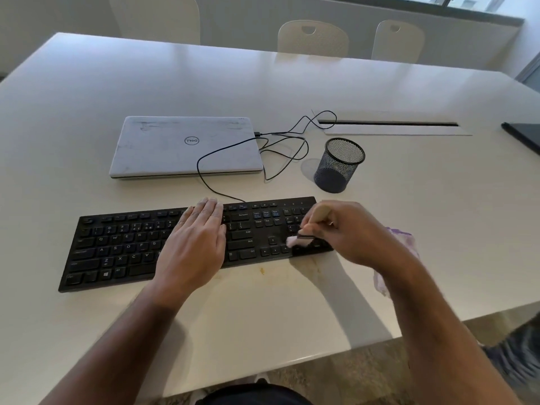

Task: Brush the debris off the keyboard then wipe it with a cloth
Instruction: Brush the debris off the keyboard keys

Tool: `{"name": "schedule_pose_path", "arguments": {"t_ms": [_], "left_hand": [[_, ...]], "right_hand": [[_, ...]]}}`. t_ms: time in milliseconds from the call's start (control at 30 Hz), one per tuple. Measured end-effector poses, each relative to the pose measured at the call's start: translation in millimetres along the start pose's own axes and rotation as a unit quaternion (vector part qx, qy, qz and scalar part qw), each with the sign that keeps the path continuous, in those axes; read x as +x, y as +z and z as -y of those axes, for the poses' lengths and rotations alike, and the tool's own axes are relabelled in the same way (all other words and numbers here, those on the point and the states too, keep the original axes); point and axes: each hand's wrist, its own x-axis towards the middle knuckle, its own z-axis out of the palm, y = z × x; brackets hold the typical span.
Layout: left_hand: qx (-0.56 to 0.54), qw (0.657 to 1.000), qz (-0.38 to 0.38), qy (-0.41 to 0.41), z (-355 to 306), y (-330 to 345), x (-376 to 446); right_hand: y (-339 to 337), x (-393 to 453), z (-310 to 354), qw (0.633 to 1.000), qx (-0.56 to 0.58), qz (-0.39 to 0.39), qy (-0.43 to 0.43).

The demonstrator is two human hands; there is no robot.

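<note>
A keyboard [122,247] lies across the near part of a table [263,311], with the left hand [195,244] flat on its middle and the right hand [347,232] over its right end, holding a brush [301,240] to the keys there. A cloth [400,252] lies just right of the keyboard, partly behind the right forearm. Behind the keyboard sits a closed laptop [184,147]; a mesh pen cup [339,165] stands to the laptop's right, with a cable [280,147] looped between them. Three chairs [312,36] stand beyond the table's far edge.

Behind keyboard [146,247]: closed laptop [187,146], looping cable [280,147], mesh cup [340,165] block far side; bare table [263,311] open in front; cloth [400,235] at right end.
</note>
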Motion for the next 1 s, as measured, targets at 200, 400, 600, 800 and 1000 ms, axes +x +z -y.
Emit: {"name": "schedule_pose_path", "arguments": {"t_ms": [200,400,600,800,1000], "left_hand": [[-0.002,1.0,0.0,0.002,0,0,0],[0.0,1.0,0.003,0.003,0,0,0],[0.002,1.0,-0.001,0.005,1,1,1],[0.003,1.0,-0.001,0.008,1,2,0],[0.004,1.0,-0.001,0.005,1,2,0]], "right_hand": [[-37,7,-3,0.994,-0.099,0.011,0.05],[-6,17,14,0.998,0.049,0.038,0.01],[-39,13,-18,0.993,-0.074,0.014,0.087],[-33,13,-10,0.989,-0.023,-0.1,0.108],[1,5,-5,0.971,-0.08,-0.129,0.187]]}}
